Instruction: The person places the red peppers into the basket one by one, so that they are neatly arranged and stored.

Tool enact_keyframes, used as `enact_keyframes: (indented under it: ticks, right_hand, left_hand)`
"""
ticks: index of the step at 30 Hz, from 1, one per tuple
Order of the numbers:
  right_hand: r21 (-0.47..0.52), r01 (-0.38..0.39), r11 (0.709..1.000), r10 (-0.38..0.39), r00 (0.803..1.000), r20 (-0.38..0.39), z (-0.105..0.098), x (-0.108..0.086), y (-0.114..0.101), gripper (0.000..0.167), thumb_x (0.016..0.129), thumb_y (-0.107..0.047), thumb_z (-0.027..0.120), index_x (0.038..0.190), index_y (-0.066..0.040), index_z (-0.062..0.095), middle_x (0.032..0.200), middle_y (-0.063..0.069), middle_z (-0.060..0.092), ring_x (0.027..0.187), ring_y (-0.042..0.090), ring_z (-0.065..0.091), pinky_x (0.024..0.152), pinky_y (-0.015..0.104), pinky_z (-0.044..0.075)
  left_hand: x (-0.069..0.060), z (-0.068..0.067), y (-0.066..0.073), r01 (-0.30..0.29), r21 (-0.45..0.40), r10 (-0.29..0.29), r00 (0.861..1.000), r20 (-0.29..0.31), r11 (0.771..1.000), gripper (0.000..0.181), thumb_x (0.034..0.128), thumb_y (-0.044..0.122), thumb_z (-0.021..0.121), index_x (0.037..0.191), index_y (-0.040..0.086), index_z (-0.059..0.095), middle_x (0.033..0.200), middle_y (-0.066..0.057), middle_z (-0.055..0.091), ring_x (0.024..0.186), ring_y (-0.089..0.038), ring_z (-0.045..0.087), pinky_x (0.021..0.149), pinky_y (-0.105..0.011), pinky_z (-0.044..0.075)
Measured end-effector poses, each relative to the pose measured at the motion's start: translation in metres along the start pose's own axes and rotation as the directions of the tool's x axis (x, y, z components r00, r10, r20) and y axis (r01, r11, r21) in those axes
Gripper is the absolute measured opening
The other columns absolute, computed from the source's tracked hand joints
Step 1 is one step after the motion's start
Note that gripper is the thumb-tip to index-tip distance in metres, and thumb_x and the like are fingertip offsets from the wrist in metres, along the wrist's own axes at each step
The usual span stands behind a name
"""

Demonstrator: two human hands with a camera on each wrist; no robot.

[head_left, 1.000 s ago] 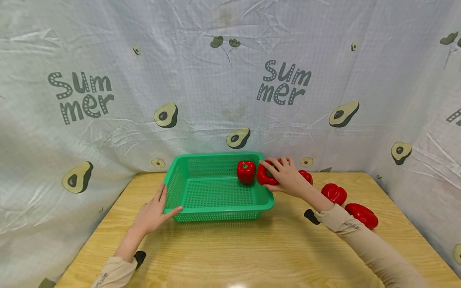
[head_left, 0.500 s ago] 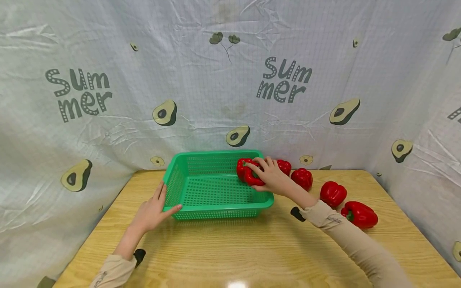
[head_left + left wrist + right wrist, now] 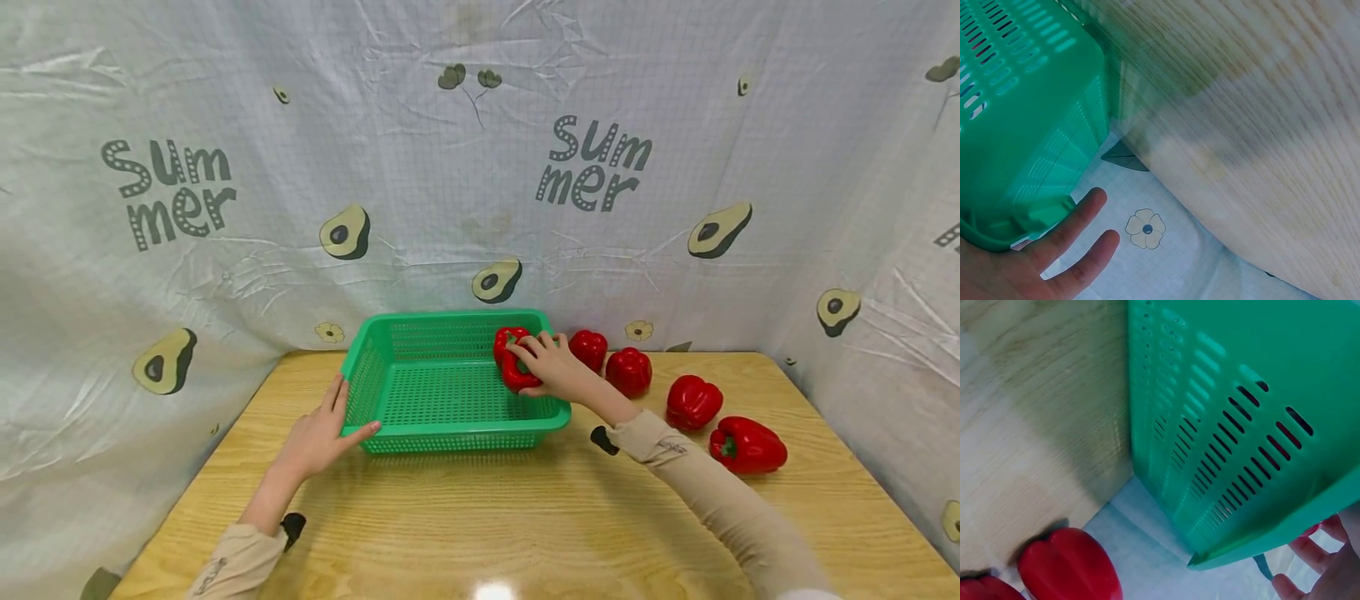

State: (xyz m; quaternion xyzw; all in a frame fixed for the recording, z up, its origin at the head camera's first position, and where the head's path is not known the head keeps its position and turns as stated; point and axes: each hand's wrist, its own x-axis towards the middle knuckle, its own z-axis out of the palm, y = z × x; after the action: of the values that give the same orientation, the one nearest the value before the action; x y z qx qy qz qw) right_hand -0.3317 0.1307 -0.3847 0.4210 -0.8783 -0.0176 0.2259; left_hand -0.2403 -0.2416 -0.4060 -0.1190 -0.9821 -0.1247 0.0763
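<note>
A green perforated plastic basket (image 3: 457, 430) stands on the wooden table. My left hand (image 3: 315, 437) rests on its front left corner, thumb along the front rim and fingers against the left side; in the left wrist view two straight fingers (image 3: 1085, 269) reach past the rim. Inside the basket's right end, my right hand (image 3: 557, 367) holds a red bell pepper (image 3: 516, 379) from above, fingers curled over it. Right behind it sits another red bell pepper (image 3: 507, 337). In the right wrist view the basket wall mostly hides the held pepper.
Right of the basket lie several more red bell peppers, the closest a pepper (image 3: 588, 348) by the basket's back right corner and the farthest a pepper (image 3: 750, 446) on its side. A printed cloth (image 3: 420, 167) hangs behind the wooden table (image 3: 450, 525).
My right hand has carried the pepper left, over the basket's right rim and down inside, next to the other pepper. The left hand keeps its place on the corner.
</note>
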Motion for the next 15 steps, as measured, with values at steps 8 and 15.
enact_keyframes:
  ticks: [8, 15]
  right_hand:
    - [-0.021, -0.016, 1.0, 0.017, 0.998, 0.067, 0.002, 0.008, 0.002, 0.074, 0.067, -0.043, 0.075, 0.124, -0.006, 0.046, 0.111, 0.012, 0.05, 0.091, 0.028, 0.04, 0.073, 0.048, 0.035]
    - [-0.016, -0.033, 0.999, 0.035, 0.988, 0.151, 0.005, 0.012, 0.001, 0.074, 0.068, -0.04, 0.074, 0.125, -0.007, 0.043, 0.113, 0.015, 0.048, 0.098, 0.031, 0.041, 0.075, 0.051, 0.036]
  left_hand:
    - [0.001, -0.001, 0.001, 0.003, -0.002, -0.003, 1.0, 0.002, 1.0, 0.093, 0.0842, 0.057, 0.045, 0.139, -0.011, 0.014, 0.145, -0.028, 0.013, 0.095, -0.044, 0.056, 0.062, -0.044, 0.046]
    - [0.0, -0.002, 0.002, 0.001, 0.003, -0.001, 1.0, 0.008, 1.0, 0.093, 0.084, 0.057, 0.046, 0.138, -0.011, 0.015, 0.145, -0.029, 0.014, 0.085, -0.039, 0.06, 0.057, -0.039, 0.045]
